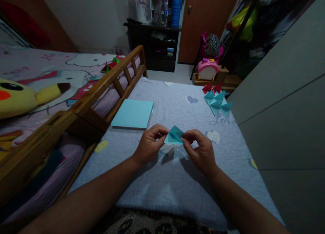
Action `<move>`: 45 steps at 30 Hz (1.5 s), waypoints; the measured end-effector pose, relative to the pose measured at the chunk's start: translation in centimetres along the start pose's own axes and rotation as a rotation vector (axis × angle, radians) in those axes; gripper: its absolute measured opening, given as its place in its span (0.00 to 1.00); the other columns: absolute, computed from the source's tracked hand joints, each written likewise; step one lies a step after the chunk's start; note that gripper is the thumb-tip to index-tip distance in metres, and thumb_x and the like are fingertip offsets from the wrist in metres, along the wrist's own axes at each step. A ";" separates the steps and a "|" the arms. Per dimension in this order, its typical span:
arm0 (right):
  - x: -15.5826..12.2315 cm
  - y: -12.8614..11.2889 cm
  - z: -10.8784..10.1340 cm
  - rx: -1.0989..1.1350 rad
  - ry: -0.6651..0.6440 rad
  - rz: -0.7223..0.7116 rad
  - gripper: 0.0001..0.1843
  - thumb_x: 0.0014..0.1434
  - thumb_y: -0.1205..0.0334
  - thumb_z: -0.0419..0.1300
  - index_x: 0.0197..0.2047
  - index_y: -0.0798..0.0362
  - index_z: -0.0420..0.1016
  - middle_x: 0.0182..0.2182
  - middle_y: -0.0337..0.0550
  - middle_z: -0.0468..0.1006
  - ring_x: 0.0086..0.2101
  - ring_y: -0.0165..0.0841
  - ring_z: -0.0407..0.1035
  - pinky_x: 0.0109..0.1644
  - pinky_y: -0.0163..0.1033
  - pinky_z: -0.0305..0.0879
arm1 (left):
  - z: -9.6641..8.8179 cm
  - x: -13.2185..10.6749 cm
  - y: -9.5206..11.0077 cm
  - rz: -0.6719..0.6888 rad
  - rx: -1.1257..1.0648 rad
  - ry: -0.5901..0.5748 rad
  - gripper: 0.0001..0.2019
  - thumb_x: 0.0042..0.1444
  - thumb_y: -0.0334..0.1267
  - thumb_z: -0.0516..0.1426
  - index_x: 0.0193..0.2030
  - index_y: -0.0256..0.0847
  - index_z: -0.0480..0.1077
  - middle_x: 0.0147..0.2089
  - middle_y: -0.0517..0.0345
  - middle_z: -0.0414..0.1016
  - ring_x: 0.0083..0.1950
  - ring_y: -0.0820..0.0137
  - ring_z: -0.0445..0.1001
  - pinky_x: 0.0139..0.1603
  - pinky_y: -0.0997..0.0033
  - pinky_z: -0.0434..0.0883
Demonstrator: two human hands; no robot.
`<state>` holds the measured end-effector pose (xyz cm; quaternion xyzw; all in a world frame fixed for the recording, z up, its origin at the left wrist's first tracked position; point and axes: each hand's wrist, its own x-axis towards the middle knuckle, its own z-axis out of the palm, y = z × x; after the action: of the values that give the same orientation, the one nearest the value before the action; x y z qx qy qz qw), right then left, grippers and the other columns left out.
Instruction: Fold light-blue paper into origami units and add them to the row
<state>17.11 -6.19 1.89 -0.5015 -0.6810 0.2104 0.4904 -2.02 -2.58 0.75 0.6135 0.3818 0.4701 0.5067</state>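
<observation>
Folded teal paper held up between the two hands, just above a pale blue cloth, its shadow falling below. Left hand: thumb and fingers pinching the left corner. Right hand: same pinch, right corner.

Around: stack of light blue sheets beyond the left hand, apart from it. Far right edge of the cloth: cluster of folded blue pieces, folded red pieces just behind. Nothing between the hands and either group. Wooden rail along the left side, walling off a bed with printed bedding; on it a yellow plush toy and red and green pieces, shapes unclear.

Writing: "Love" in grey script on the cloth, near the blue cluster. Pink lettering on the bedding, only partly legible. Bottle label too small to read.

Surface: cloth slightly wrinkled, printed hearts. Room dim: dark cabinet carrying a bottle and a blue cylinder; brown door; pink toy; pale panels at right.
</observation>
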 end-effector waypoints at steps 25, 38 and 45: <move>0.1 0.6 0.0 0.136 -0.076 -0.156 0.13 0.62 0.74 0.57 0.43 0.49 0.77 0.37 0.42 0.79 0.38 0.33 0.74 0.42 0.39 0.70 | -0.4 0.1 0.3 0.143 0.093 -0.174 0.02 0.58 0.35 0.63 0.37 0.40 0.77 0.34 0.56 0.74 0.37 0.69 0.72 0.40 0.68 0.68; -0.2 1.3 0.5 0.509 -0.159 0.335 0.04 0.61 0.60 0.64 0.37 0.51 0.78 0.30 0.38 0.78 0.30 0.30 0.70 0.35 0.36 0.66 | -0.2 -0.1 0.2 -0.178 -0.287 -0.309 0.12 0.54 0.41 0.67 0.42 0.39 0.76 0.38 0.55 0.76 0.39 0.68 0.74 0.42 0.68 0.71; 0.2 0.7 0.3 0.617 -0.181 0.410 0.09 0.60 0.54 0.64 0.36 0.52 0.78 0.28 0.39 0.76 0.29 0.30 0.68 0.35 0.36 0.66 | -0.3 -0.1 0.2 -0.065 -0.129 -0.197 0.11 0.54 0.42 0.67 0.43 0.44 0.78 0.58 0.51 0.66 0.57 0.61 0.70 0.54 0.63 0.69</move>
<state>17.23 -5.67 1.29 -0.4354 -0.5117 0.5429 0.5038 -2.38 -2.62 0.94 0.6100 0.3187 0.4148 0.5952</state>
